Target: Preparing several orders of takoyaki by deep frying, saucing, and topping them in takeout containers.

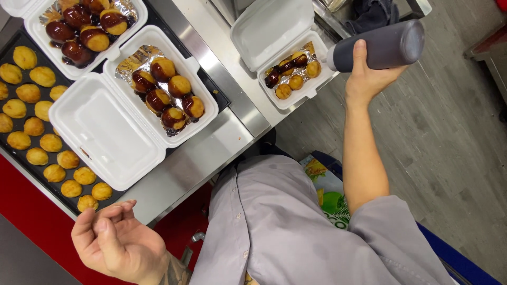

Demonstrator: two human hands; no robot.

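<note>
My right hand (369,74) grips a dark sauce squeeze bottle (385,48), held on its side with the nozzle over a small white foam box (274,26) of golden fried balls (293,74); a few of them carry dark sauce. My left hand (119,240) hangs free at the lower left with fingers loosely curled, holding nothing, just below the counter's edge. Two open foam boxes lined with foil hold sauce-covered balls: the nearer one (206,105) in the middle and another (138,11) at the top left.
A black griddle tray (10,47) with several plain golden balls lies at the left on the steel counter (211,153). A red panel runs below the counter. Grey wood-look floor is at the right, and a blue bag with a colourful packet sits by my side.
</note>
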